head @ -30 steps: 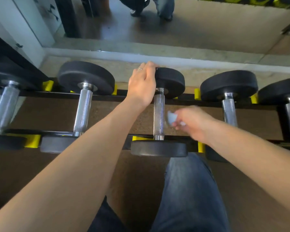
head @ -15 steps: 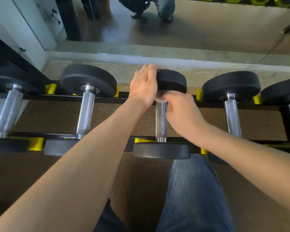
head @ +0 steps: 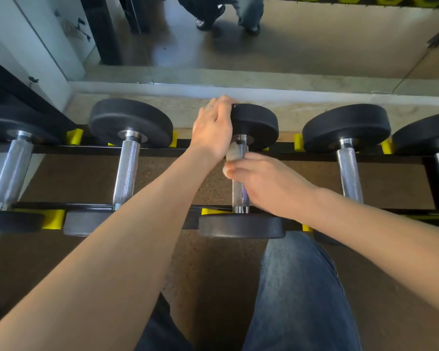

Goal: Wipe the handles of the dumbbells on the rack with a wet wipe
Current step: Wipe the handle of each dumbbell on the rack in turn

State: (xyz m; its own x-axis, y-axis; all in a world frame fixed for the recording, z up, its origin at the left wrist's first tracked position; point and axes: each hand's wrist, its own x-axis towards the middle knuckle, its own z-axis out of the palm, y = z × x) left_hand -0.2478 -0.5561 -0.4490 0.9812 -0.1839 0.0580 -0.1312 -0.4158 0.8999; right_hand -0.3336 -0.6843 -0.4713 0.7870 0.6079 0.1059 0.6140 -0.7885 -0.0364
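Note:
Several black dumbbells with knurled chrome handles lie across a black rack (head: 162, 151) with yellow saddles. My left hand (head: 212, 130) grips the far weight plate of the middle dumbbell (head: 257, 122). My right hand (head: 266, 183) is wrapped around that dumbbell's handle (head: 240, 196) near its middle, pressing a pale wet wipe (head: 232, 154) onto the chrome. The wipe sticks out above my fingers toward the far plate. The lower part of the handle is bare and shiny.
Neighbouring dumbbells lie to the left (head: 126, 171) and right (head: 349, 171), with more at both edges. A mirror (head: 289, 41) stands behind the rack above a concrete ledge. My knee in blue jeans (head: 299, 287) is below the rack. The floor is brown rubber.
My right hand brought the wipe from beside the handle up to its far end, then slid back down toward the middle. My left hand has stayed on the far plate.

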